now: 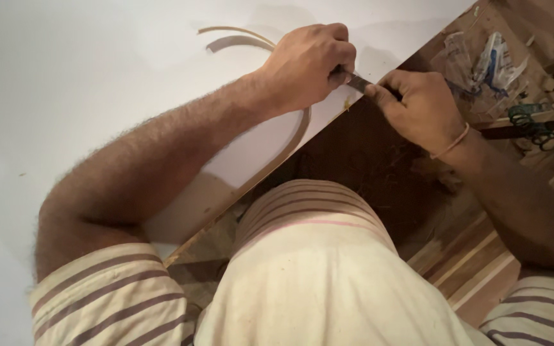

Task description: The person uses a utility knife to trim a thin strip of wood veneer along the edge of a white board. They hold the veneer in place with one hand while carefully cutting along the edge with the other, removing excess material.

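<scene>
A large white board fills the left and top of the view. A thin curled strip of wooden edge banding loops over it and runs down along the board's edge. My left hand rests on the board near its edge, fingers closed on a small metal blade tool. My right hand grips the same tool from the other side, just off the board's edge. The tool's tip touches the board edge, where a yellowish spot shows.
Clear plastic packets and wood scraps lie on the floor at upper right, beside a green coiled cord. Dark floor and striped wooden planks lie below the board. My striped shirt fills the bottom.
</scene>
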